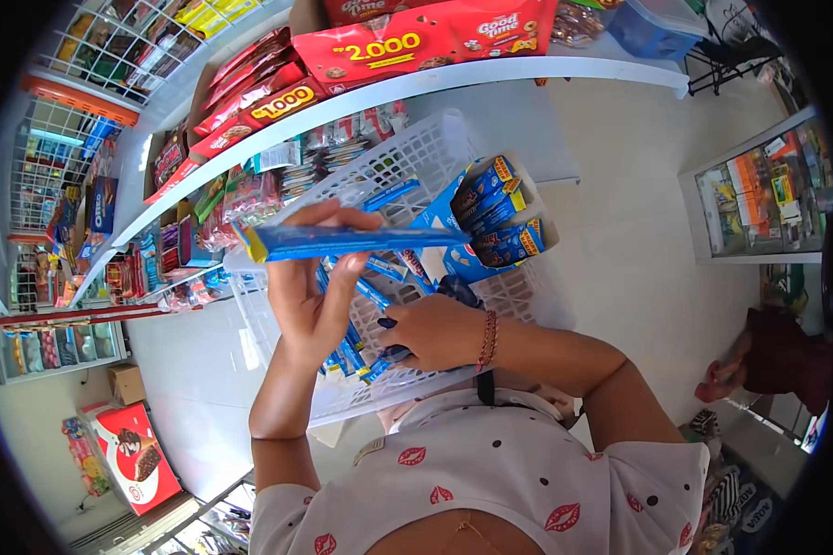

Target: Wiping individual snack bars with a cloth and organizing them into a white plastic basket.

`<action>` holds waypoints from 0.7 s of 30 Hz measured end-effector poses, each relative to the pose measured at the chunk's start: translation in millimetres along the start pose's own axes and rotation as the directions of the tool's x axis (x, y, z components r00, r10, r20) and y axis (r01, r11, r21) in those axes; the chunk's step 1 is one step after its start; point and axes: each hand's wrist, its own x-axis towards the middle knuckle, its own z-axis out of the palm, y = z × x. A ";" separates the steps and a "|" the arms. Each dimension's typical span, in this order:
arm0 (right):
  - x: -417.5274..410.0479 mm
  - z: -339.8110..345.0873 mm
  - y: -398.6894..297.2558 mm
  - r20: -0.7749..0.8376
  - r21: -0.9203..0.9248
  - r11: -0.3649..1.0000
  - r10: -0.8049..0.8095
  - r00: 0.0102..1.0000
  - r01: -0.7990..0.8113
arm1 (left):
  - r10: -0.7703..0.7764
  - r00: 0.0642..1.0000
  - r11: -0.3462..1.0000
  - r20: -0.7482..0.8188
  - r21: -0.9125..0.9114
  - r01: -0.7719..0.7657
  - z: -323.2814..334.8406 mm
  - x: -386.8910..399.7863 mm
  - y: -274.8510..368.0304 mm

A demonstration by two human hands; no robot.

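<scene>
My left hand (319, 277) holds a long blue snack packet (361, 241) with a yellow end, raised above a white plastic basket (264, 312). Lower and to the right, my right hand (434, 333) reaches into the basket with bent fingers, beside a dark blue item (458, 290). The fingertips are partly hidden, so whether they grip anything is unclear. Several slim blue packets (350, 354) lie loose in the basket around both hands. At the basket's right side an open blue carton (458, 208) lies tilted, with several blue packets (496, 201) inside.
A white shelf edge (389, 80) curves across in front, above the basket, bearing red cookie cartons (423, 41). Lower shelves hold stacked sachets (319, 163). A blue plastic container (656, 28) stands at the upper right. A glass display case (763, 187) is at the right.
</scene>
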 end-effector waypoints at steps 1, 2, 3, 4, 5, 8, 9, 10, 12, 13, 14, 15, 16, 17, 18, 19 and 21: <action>0.0 2.3 0.6 0.032 -0.014 1.000 0.000 0.999 0.000 | 0.039 0.997 0.999 0.066 -0.038 -0.037 8.3 13.6 3.2; 0.1 4.1 1.2 0.065 -0.028 1.000 0.003 0.998 -0.001 | 0.031 0.993 0.999 0.116 0.029 -0.035 17.8 24.8 5.4; 0.9 4.1 0.1 0.061 -0.025 1.000 -0.002 0.998 0.003 | 0.020 0.987 0.994 0.159 0.101 -0.037 26.3 34.1 8.9; -0.8 4.2 1.6 0.062 -0.014 1.000 -0.001 0.998 0.002 | -0.064 0.974 0.988 0.215 0.149 0.032 38.3 42.9 8.2; -2.5 4.6 3.2 0.064 -0.003 1.000 0.000 0.998 0.000 | -0.096 0.949 0.979 0.301 0.201 0.035 48.1 49.4 3.1; -1.0 13.7 8.6 -0.056 -0.050 0.997 -0.058 0.997 0.055 | -0.227 0.854 0.950 0.469 0.299 0.088 66.5 42.3 -22.3; -0.7 17.0 11.4 -0.056 -0.046 0.998 -0.054 0.997 0.051 | -0.224 0.832 0.955 0.508 0.285 0.083 72.9 39.9 -26.6; -0.3 20.3 14.3 -0.088 -0.040 0.998 -0.062 0.994 0.058 | -0.192 0.843 0.918 0.503 0.396 -0.027 75.7 35.2 -29.7; 0.0 25.2 17.7 -0.114 -0.029 0.997 -0.071 0.991 0.068 | -0.200 0.850 0.926 0.487 0.377 0.002 71.7 28.8 -30.1; -0.3 27.1 18.9 -0.139 -0.045 0.996 -0.085 0.987 0.079 | -0.206 0.858 0.933 0.471 0.358 0.027 67.0 25.3 -29.9; -0.5 28.6 19.8 -0.161 -0.061 0.994 -0.100 0.982 0.091 | -0.214 0.861 0.942 0.461 0.329 0.058 60.0 21.5 -29.7; -0.9 24.6 17.7 -0.148 -0.056 0.993 -0.107 0.983 0.099 | -0.223 0.867 0.949 0.446 0.301 0.090 50.6 17.2 -29.9; -2.0 18.5 14.3 -0.103 -0.025 0.999 -0.045 0.994 0.043 | -0.291 0.869 0.933 0.401 0.321 0.165 40.8 10.4 -28.7; -2.0 14.7 12.9 -0.053 0.003 1.000 0.013 0.999 -0.013 | -0.316 0.875 0.922 0.367 0.337 0.192 28.4 3.0 -32.7; -1.4 14.6 13.4 -0.053 -0.008 1.000 0.025 0.998 -0.025 | -0.341 0.882 0.908 0.326 0.355 0.220 14.0 -7.0 -37.7; -2.3 12.6 13.6 -0.018 -0.009 0.998 0.068 0.998 -0.068 | -0.412 0.874 0.870 0.259 0.397 0.293 1.1 -17.1 -41.9; -1.7 3.9 12.6 0.070 -0.026 0.985 0.174 0.982 -0.173 | -0.522 0.837 0.755 0.165 0.547 0.363 -27.7 -39.1 -59.0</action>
